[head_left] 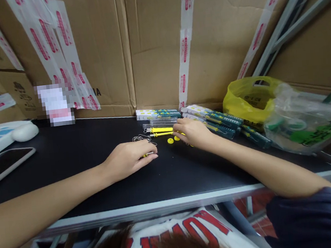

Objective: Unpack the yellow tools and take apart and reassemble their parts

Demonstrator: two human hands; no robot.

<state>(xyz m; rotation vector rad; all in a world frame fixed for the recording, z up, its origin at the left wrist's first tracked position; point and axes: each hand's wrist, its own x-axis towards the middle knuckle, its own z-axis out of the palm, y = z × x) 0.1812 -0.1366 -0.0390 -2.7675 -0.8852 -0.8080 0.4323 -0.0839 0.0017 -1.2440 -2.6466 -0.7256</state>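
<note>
My left hand (135,155) is closed above the black tabletop, its fingers curled round a small yellow piece with a metal part (148,154); most of it is hidden. Just behind those fingers lies a tangle of wire hooks (139,138). My right hand (192,132) bends its fingers down at the ends of two yellow rods (161,129) with metal tips; what its fingertips pinch is hidden. Small yellow round caps (170,141) lie beside the right fingertips. Clear plastic tubes (162,122) rest behind the rods.
Printed green-and-white boxes (158,113) lie along the back and right. A yellow plastic bag (249,100) and a clear bag (309,123) stand at the right. A phone (4,166) and a white keypad device (2,138) are at the left. Cardboard (153,42) walls the back.
</note>
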